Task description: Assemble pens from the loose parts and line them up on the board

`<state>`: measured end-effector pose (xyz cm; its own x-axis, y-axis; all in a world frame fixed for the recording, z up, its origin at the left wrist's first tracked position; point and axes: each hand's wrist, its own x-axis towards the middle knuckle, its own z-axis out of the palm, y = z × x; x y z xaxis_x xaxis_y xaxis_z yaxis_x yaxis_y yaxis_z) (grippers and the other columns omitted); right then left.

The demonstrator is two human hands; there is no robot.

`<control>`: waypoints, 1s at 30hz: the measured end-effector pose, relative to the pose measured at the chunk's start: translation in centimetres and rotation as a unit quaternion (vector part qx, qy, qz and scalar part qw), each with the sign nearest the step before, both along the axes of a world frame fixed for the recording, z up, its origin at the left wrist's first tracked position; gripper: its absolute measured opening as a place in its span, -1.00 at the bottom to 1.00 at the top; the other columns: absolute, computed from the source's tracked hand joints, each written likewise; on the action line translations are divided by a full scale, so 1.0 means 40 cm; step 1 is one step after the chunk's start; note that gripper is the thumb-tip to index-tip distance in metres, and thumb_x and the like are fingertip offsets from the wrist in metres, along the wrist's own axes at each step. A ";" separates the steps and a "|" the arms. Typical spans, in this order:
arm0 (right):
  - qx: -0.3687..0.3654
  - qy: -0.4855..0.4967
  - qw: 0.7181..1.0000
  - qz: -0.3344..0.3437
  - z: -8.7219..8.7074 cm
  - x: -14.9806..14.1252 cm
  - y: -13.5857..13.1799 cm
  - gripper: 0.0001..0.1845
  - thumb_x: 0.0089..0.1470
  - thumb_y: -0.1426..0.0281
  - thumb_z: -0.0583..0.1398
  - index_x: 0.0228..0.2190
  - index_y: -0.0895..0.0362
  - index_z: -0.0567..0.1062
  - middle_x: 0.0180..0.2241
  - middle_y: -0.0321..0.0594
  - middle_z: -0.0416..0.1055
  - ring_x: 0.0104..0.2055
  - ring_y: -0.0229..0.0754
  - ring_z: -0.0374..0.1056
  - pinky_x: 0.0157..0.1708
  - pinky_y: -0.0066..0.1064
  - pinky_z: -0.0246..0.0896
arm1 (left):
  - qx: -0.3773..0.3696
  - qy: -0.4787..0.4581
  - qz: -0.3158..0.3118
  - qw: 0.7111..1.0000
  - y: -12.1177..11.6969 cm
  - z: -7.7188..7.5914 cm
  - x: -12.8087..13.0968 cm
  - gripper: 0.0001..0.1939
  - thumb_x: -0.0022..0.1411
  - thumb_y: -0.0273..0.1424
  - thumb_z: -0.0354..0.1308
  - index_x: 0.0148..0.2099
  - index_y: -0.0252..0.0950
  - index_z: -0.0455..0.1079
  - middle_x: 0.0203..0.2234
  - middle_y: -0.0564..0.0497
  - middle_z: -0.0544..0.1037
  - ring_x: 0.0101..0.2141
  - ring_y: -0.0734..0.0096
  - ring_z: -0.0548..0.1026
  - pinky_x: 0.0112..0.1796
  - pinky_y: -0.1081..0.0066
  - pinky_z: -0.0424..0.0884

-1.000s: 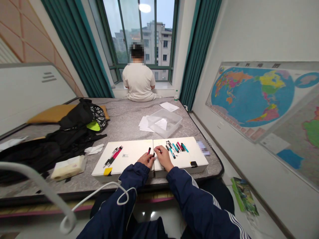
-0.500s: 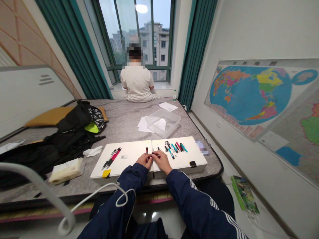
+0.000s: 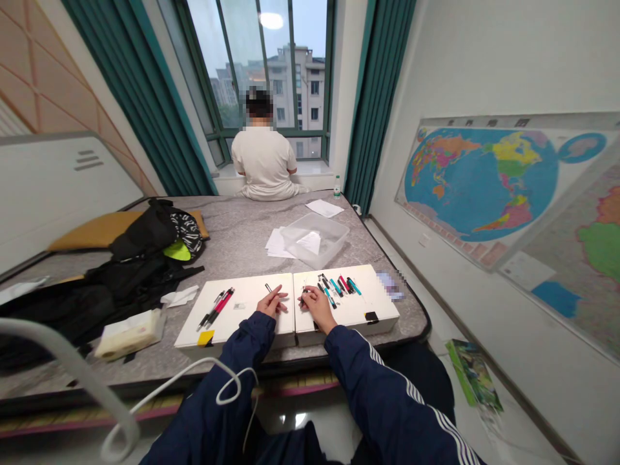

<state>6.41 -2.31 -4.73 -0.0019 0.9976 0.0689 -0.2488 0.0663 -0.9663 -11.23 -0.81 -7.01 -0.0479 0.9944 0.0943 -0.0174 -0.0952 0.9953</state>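
My left hand (image 3: pixel 272 302) is over the right part of the left white box (image 3: pixel 252 326), its fingers curled around a slim dark pen piece (image 3: pixel 268 287) that sticks out toward the far side. On the right white box (image 3: pixel 351 310), my right hand (image 3: pixel 318 308) pinches a small black pen part (image 3: pixel 303 298), mostly covered by the fingers. Just beyond that hand lie several pen pieces (image 3: pixel 343 284) in turquoise, red and black. Assembled pens, including a red one (image 3: pixel 221 306), rest side by side at the left of the left box.
Behind the boxes are a clear plastic bin (image 3: pixel 317 242) and papers (image 3: pixel 277 244). A tissue pack (image 3: pixel 130 332) and black bag (image 3: pixel 140 271) lie left. A white cable (image 3: pixel 194 371) hangs near my left sleeve. Another person (image 3: pixel 264 161) sits by the window, back turned.
My hands were together at the seam between the boxes; now they are apart. The left hand has moved left with its pen piece, and the right slightly right.
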 end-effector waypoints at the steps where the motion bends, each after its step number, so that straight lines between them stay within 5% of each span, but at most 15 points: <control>1: 0.004 -0.002 1.000 0.003 0.000 0.001 -0.001 -0.60 -0.06 0.22 0.23 -0.21 0.19 0.39 -0.47 -0.21 0.45 -0.52 -0.29 0.34 -0.50 -0.45 0.29 | -0.007 -0.025 0.004 1.000 0.003 0.000 -0.004 -0.26 0.03 -0.03 0.14 0.13 -0.44 0.28 -0.18 -0.31 0.53 -0.57 0.41 0.51 -0.64 0.48 0.29; 11: 0.039 -0.094 0.994 0.028 -0.011 -0.008 -0.008 -0.69 -0.07 0.27 0.20 -0.26 0.16 0.44 -0.54 -0.29 0.41 -0.51 -0.26 0.34 -0.51 -0.46 0.25 | -0.053 -0.143 0.058 0.987 0.009 0.001 -0.021 -0.26 -0.09 -0.06 0.29 0.08 -0.37 0.30 -0.21 -0.27 0.54 -0.28 0.16 0.57 -0.33 0.25 0.50; 17: 0.088 -0.209 0.974 0.028 -0.014 -0.010 -0.013 -0.78 -0.08 0.36 0.17 -0.32 0.13 0.51 -0.55 -0.33 0.39 -0.54 -0.30 0.24 -0.48 -0.49 0.15 | -0.066 -0.133 0.062 0.987 0.026 -0.009 -0.037 -0.36 -0.08 -0.07 0.27 -0.04 -0.42 0.36 -0.39 -0.17 0.57 -0.48 0.31 0.56 -0.44 0.30 0.50; 23: 0.110 -0.266 0.957 0.036 -0.016 -0.013 -0.021 -0.77 -0.06 0.36 0.17 -0.30 0.09 0.53 -0.54 -0.34 0.39 -0.54 -0.30 0.22 -0.48 -0.48 0.13 | -0.033 -0.002 0.055 0.998 0.003 -0.004 -0.008 -0.47 -0.08 -0.04 0.24 -0.26 -0.43 0.48 -0.53 -0.09 0.55 -0.66 0.47 0.44 -0.61 0.44 0.38; 30: 0.117 -0.290 0.949 -0.045 -0.012 -0.017 -0.023 -0.76 -0.01 0.37 0.14 -0.26 0.12 0.49 -0.49 -0.30 0.39 -0.49 -0.27 0.26 -0.42 -0.46 0.17 | -0.013 0.005 -0.011 1.000 -0.006 0.002 -0.013 -0.50 -0.02 -0.24 0.17 -0.06 -0.46 0.41 -0.41 -0.17 0.58 -0.63 0.43 0.48 -0.63 0.46 0.33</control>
